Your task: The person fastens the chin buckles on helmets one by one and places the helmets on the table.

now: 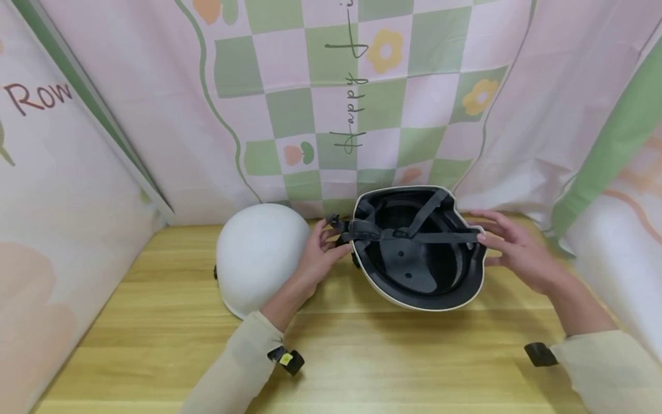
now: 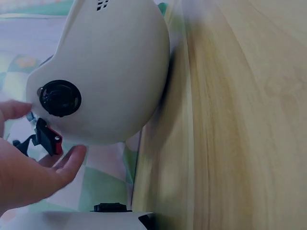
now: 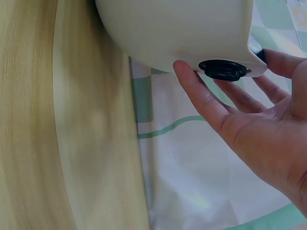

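An upturned white helmet [image 1: 419,247] shows its black padded inside and grey chin straps [image 1: 447,237] across the opening. My left hand [image 1: 318,256] holds its left side, thumb at the rim and fingertips close to the shell. A black buckle with a red part [image 2: 49,139] dangles between that thumb and those fingers, beside a round black knob [image 2: 60,98]. On the other side my right hand [image 1: 519,250] grips the edge, with the thumb on the rim and the other fingers against the outer shell by a second knob [image 3: 223,70].
A second white helmet [image 1: 261,259] stands dome up just left of the upturned one, partly behind my left forearm. Both are near the back of the wooden table [image 1: 393,368]. Patterned curtains [image 1: 281,63] hang behind and along both sides.
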Motion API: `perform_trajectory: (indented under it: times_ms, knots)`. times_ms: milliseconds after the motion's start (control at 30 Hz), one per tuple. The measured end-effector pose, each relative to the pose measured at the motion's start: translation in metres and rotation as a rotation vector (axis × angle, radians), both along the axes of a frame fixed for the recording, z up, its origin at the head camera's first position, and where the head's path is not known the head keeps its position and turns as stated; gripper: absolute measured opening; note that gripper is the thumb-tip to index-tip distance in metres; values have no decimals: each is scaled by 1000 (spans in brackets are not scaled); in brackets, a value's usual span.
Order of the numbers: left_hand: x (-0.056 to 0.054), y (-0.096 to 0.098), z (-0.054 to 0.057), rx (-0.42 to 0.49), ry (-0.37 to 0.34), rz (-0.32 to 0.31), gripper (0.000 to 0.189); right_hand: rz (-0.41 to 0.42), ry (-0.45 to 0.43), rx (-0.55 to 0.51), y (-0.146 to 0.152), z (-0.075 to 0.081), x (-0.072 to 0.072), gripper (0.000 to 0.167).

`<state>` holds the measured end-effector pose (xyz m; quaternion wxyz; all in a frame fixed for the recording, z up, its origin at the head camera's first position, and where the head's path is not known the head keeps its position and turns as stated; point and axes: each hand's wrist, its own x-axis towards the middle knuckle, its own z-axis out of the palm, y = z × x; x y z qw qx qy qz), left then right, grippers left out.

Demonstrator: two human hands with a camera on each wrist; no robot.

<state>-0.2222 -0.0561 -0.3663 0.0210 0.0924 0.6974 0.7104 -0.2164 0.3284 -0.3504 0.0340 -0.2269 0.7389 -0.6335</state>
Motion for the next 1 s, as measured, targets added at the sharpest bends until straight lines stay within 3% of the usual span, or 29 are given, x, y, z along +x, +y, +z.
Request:
perform_trajectory:
  times_ms: [133,267,433,667,833,1000]
  knots:
    - [1,0,1,101,7,-17,70,-89,93,167,-3,5,1,46]
    - [1,1,1,87,58,5,68,-174,235,310,-8,12,1,44]
    - [-2,6,-3,22,137,25,74,-223,395,365,-23,23,-1,43]
    - [-3,11,-5,20,156,33,75,-323,561,364,-53,37,1,38]
    - [-3,11,-5,41,198,18,74,-257,619,329,-78,42,0,39]
    - [-3,10,-6,49,270,5,70,-172,599,414,-97,41,-4,40]
